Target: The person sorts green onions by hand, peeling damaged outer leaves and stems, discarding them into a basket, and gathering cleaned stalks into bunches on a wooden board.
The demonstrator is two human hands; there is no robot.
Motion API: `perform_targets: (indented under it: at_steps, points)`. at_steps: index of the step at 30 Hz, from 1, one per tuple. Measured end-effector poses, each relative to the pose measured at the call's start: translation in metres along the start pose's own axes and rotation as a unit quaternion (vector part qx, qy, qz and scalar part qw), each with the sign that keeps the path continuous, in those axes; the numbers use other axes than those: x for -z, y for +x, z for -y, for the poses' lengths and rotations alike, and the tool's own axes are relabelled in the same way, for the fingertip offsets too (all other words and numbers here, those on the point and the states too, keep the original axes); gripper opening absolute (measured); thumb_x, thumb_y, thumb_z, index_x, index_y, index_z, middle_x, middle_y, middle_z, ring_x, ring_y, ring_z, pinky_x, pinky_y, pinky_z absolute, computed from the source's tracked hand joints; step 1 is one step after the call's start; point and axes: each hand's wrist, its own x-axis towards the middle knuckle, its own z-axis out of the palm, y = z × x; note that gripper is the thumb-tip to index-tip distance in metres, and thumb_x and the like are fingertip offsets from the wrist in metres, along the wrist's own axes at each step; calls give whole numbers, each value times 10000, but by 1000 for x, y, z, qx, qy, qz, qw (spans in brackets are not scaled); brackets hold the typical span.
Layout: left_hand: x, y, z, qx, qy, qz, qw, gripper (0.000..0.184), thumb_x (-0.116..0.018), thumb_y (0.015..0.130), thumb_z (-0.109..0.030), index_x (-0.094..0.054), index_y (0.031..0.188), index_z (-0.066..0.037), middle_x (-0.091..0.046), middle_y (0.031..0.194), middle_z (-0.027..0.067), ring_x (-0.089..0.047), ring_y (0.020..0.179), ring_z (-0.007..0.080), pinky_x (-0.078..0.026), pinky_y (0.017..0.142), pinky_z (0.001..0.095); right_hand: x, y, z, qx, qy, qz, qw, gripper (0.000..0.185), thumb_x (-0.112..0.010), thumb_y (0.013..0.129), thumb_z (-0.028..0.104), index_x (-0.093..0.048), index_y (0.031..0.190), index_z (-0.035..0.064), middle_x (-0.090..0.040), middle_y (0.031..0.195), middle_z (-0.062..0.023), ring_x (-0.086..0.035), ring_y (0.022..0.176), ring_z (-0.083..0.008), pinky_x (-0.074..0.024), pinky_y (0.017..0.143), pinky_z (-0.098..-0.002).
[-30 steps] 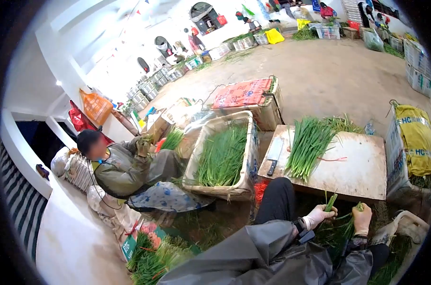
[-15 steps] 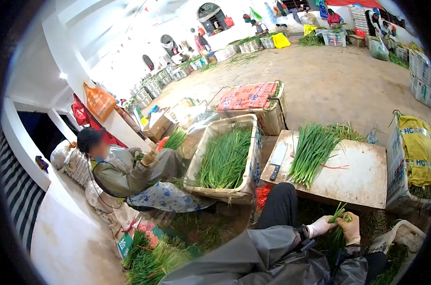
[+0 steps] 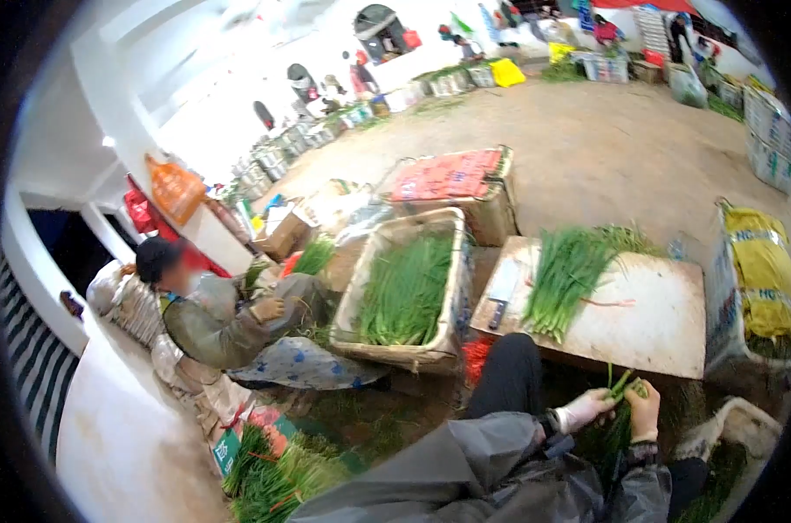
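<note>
My left hand (image 3: 583, 410), in a pale glove, is closed on a small bunch of green chives (image 3: 620, 383). Beside it, my right hand (image 3: 645, 411), also gloved, grips the same stalks near their upper end. The leaves hang down between my knees, partly hidden by my hands and sleeves. Just beyond, a worn board (image 3: 653, 301) carries a larger pile of chives (image 3: 565, 283). A knife (image 3: 500, 295) with a dark handle lies left of that pile, and a red tie (image 3: 608, 302) pokes out at its right.
Left of the board stands a white crate (image 3: 395, 351) full of chives. Another person (image 3: 230, 309) sits beyond it. A crate with a yellow sack (image 3: 759, 270) stands at the right. Tied bunches (image 3: 282, 475) lie on the floor at lower left.
The view has shifted slightly. My hands still hold the chives close together, with the right fingers moved a little on the stalks. The other person's gloved hand has lowered towards the lap.
</note>
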Motion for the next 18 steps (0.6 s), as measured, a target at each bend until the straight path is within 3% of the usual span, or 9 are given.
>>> perform_targets:
  at_steps: [1,2,3,4,5,8,12,15,18]
  points:
    - [3,-2,-2,-51,43,-11,998,239,-597,1027,-269,-645,1134,-61,-698,876,41,-627,698,135,-520,612,291,1,1,0,4,17,24,1000,184,-689,854,64,-685,1003,-44,-704,909,-63,-627,823,-137,-506,752,-289]
    - [-5,-19,-26,-35,-6,-13,999,214,-588,1027,-260,-668,1090,-71,-715,881,52,-656,713,153,-541,635,309,-5,1,3,-6,65,22,998,229,-694,854,60,-688,1056,-46,-723,978,-88,-644,880,-157,-518,813,-301]
    - [1,-18,-23,-8,-39,20,999,262,-642,993,-221,-670,1169,-29,-719,1041,71,-660,894,174,-561,758,342,-1,-2,4,-5,50,29,998,263,-707,857,68,-695,1088,-56,-739,1044,-106,-666,936,-166,-529,857,-305]
    - [1,-25,-36,3,-40,27,999,252,-636,992,-184,-659,1181,-18,-702,1155,90,-662,951,177,-561,766,342,2,-7,25,16,-37,59,997,292,-719,865,85,-698,1119,-59,-743,1084,-109,-678,985,-165,-535,889,-297]
    - [-10,-34,-50,21,-93,6,995,276,-631,989,-143,-631,1231,-11,-685,1191,97,-669,958,187,-560,757,334,-7,-10,27,17,46,44,998,139,-655,876,51,-685,996,-13,-708,936,-32,-637,849,-126,-509,758,-283]
    - [-10,-34,-51,50,-97,-1,994,347,-636,984,-117,-581,1310,-10,-679,1166,81,-664,940,181,-558,748,316,8,-10,22,-35,50,59,996,191,-655,881,50,-705,1045,-35,-713,916,-49,-652,827,-127,-517,746,-278]
    - [-9,-31,-44,38,-108,-9,993,303,-638,988,-127,-591,1264,-11,-698,1076,63,-661,900,161,-554,744,296,19,-11,30,-46,111,47,992,276,-646,886,34,-709,1144,-41,-724,939,-64,-670,824,-150,-535,770,-286]
    - [-10,-30,-43,34,-105,-20,994,291,-628,993,-120,-589,1257,-6,-701,1058,68,-668,880,160,-556,739,291,17,-12,35,-61,147,70,985,278,-713,897,85,-708,1144,-43,-726,959,-64,-674,850,-140,-547,793,-281]
    - [-15,-30,-44,14,-82,-44,996,299,-634,994,-113,-588,1269,-5,-707,1065,68,-672,889,154,-562,740,290,9,-12,34,-46,83,66,993,245,-749,887,112,-728,1094,-18,-726,925,-45,-661,825,-120,-542,759,-265]
